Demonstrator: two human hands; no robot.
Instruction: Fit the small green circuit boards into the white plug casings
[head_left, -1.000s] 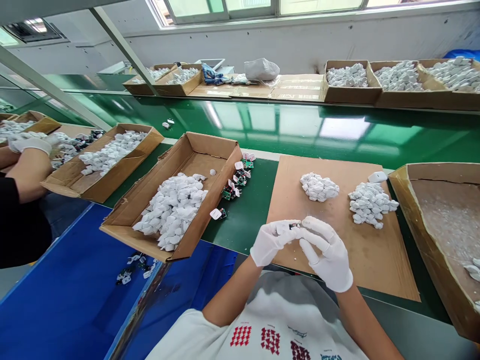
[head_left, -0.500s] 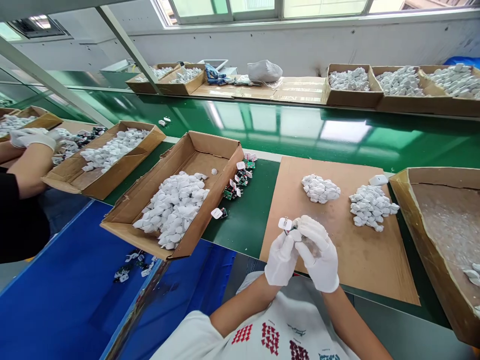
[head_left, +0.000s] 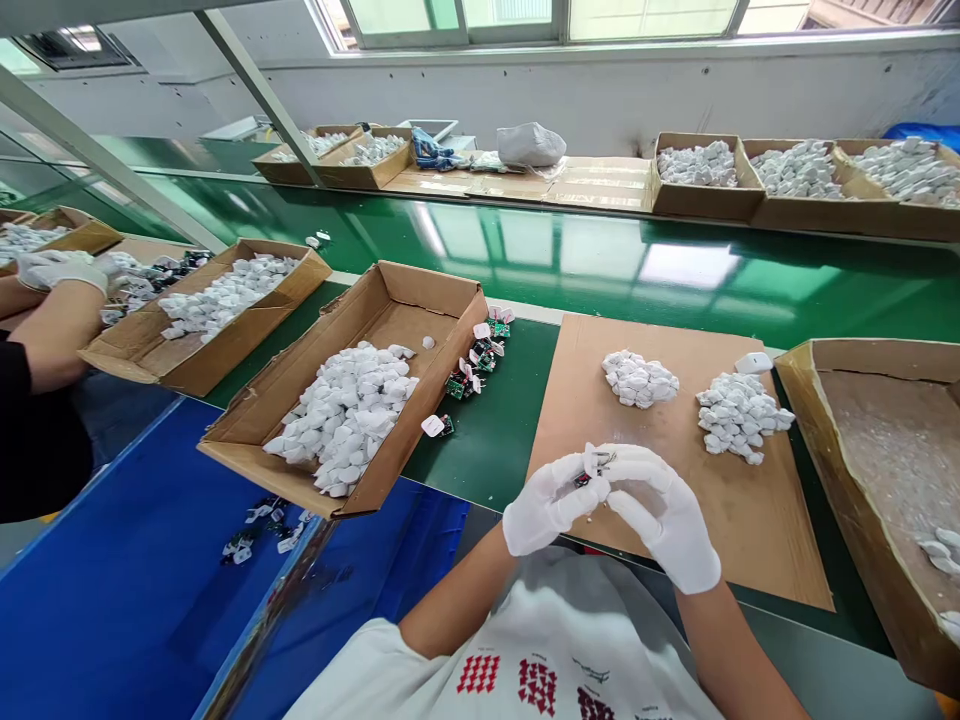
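Observation:
Both my hands wear white gloves and meet over the near edge of a brown cardboard sheet [head_left: 720,520]. My left hand [head_left: 544,505] and my right hand [head_left: 660,510] pinch together a small charger part [head_left: 592,468] with a dark circuit board and metal prongs showing between the fingertips. Two heaps of white plastic shells [head_left: 639,378] [head_left: 739,415] lie on the sheet beyond my hands. A cardboard box of white shells [head_left: 341,410] stands to the left, with a row of small green circuit boards [head_left: 472,365] beside it.
A green conveyor belt [head_left: 600,260] runs across behind the sheet. A large cardboard box [head_left: 892,480] stands at the right. Boxes of white parts [head_left: 795,170] line the far side. At the left, another person's gloved hand [head_left: 60,268] works at other boxes [head_left: 210,310]. A blue bin [head_left: 135,590] sits below.
My hands have dropped from a raised, upright grip to a flatter pose with the part turned, so its prongs now show between the fingertips. The camera view shifted slightly.

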